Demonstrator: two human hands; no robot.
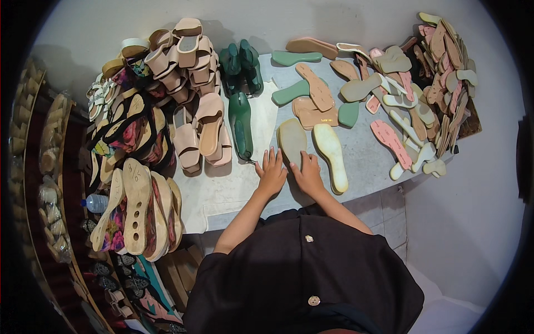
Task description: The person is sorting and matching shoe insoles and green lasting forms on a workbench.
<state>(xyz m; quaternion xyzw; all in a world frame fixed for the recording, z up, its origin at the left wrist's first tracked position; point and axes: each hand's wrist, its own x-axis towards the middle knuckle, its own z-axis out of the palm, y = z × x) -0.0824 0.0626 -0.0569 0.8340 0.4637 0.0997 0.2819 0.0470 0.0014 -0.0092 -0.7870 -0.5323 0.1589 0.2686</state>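
A grey-beige shoe sole (292,139) lies on the table in front of me. My right hand (307,173) is at its lower end, fingers apart and touching it. Just left of that end, my left hand (271,173) rests with its fingers spread. Near its fingertips is a thin dark piece (248,161), too small to name, by the tip of a green shoe last (240,125). Right of the sole lies a cream sole (330,157). Beyond it are tan insole pieces (315,115), a pinkish-tan insole (315,87) and a green sole piece (292,92).
Finished beige sandals (211,131) are stacked on the left, with wooden-looking wedge soles (136,195) in front. More green lasts (250,67) stand at the back. Loose soles and insoles (445,72) pile up on the right. A shelf (55,183) runs along the far left.
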